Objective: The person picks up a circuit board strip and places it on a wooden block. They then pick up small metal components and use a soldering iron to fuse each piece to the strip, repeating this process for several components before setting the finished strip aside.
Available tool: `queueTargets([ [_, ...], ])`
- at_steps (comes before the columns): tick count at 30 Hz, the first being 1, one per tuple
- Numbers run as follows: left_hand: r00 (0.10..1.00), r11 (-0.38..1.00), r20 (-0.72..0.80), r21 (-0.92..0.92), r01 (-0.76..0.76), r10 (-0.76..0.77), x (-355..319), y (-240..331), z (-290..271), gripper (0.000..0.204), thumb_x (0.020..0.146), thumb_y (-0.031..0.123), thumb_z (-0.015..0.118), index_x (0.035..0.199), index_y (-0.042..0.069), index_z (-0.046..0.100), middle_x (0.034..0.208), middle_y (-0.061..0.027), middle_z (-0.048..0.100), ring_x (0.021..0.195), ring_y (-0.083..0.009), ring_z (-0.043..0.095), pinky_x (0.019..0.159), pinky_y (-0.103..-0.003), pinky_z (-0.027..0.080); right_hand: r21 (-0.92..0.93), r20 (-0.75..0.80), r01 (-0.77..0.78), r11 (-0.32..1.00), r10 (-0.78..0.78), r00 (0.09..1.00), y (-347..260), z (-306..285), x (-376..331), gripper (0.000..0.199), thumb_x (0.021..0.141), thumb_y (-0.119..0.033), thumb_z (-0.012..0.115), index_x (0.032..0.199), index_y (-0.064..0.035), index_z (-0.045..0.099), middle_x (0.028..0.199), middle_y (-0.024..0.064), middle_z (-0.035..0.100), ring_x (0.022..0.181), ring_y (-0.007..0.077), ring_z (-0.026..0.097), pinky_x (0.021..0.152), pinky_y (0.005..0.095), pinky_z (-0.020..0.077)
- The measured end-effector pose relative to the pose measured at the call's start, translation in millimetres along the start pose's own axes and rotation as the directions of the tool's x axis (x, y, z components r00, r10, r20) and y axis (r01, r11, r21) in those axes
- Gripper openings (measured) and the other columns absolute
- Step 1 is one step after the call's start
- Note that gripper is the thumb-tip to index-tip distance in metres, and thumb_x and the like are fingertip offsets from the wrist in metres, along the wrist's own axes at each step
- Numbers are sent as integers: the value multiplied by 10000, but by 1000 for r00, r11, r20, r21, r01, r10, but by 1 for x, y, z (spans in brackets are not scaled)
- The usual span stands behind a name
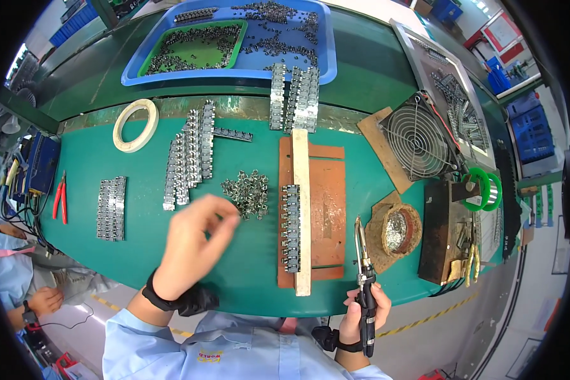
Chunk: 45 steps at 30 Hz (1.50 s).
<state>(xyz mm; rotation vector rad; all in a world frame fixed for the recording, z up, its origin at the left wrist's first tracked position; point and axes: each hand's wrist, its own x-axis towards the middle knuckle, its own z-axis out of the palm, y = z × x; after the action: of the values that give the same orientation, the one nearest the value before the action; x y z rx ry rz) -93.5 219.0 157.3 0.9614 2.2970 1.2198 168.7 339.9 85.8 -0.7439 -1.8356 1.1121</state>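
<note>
While my left hand (193, 244) hovers over the green desk (139, 253), its fingers are curled loosely together just beside the small heap of metal parts (247, 193); whether they pinch one I cannot tell. My right hand (361, 313) has its grip clamped on the black handle of a soldering iron (363, 272), at the desk's near edge, tip pointing away from me. Left of the tip, a row of parts (291, 228) sits against a wooden strip (302, 209) on the brown board (326, 209).

A red-framed white sign (502, 30) hangs on the far wall at upper right; its writing is unreadable.
</note>
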Motion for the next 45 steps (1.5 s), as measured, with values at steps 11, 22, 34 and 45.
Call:
queueTargets([
  [11, 993, 976, -79, 206, -73, 91, 5, -13, 4, 122, 722, 9, 615, 825, 15, 549, 724, -70, 537, 569, -186, 528, 522, -290, 430, -21, 29, 4, 1000, -3, 1000, 3, -3, -3, 483, 777, -272, 630, 1136, -23, 425, 1062, 174, 473, 667, 159, 555, 530, 236, 462],
  [22, 988, 991, 126, -111, -77, 91, 0, -3, 7, 124, 752, 8, 614, 869, 1, 572, 767, -71, 570, 635, -137, 552, 576, -261, 441, -37, 58, 21, 999, -18, 998, 3, -5, -2, 461, 779, -236, 629, 1130, -16, 425, 1066, 175, 464, 666, 154, 557, 535, 237, 464],
  [34, 832, 597, 533, -620, 509, -156, -5, 4, 11, 107, 837, 20, 560, 931, -8, 602, 876, -61, 612, 802, -145, 603, 746, -254, 476, -4, 65, 8, 1000, -8, 998, -4, -2, 3, 437, 788, -227, 622, 1121, -24, 425, 1011, 172, 476, 662, 158, 554, 512, 233, 463],
  [45, 764, 547, 620, -583, 601, -178, -7, 5, 18, 76, 838, 29, 564, 909, 3, 559, 889, -57, 601, 814, -132, 600, 750, -248, 477, -72, 101, 43, 996, -36, 994, 1, -7, 3, 442, 788, -247, 630, 1113, -26, 428, 957, 165, 485, 638, 152, 548, 495, 226, 449],
])
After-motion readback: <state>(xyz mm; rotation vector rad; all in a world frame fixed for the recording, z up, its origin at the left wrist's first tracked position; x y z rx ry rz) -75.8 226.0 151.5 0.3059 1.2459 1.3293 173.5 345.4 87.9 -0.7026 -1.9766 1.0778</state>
